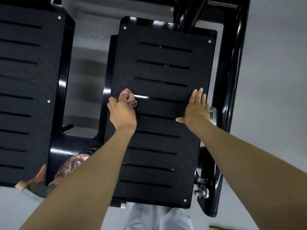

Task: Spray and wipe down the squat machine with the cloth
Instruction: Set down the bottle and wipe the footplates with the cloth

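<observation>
The squat machine's right black foot plate, slotted and tread-patterned, fills the middle of the head view. My left hand grips a bunched pink cloth and holds it against the plate near its left edge, beside one slot. My right hand lies flat on the plate close to its right edge, fingers straight and thumb spread out. No spray bottle is in view.
A second slotted foot plate stands at the left, joined by a glossy black frame. A thick black tube runs down the right side, with bolts low on the right. Grey floor lies around the machine.
</observation>
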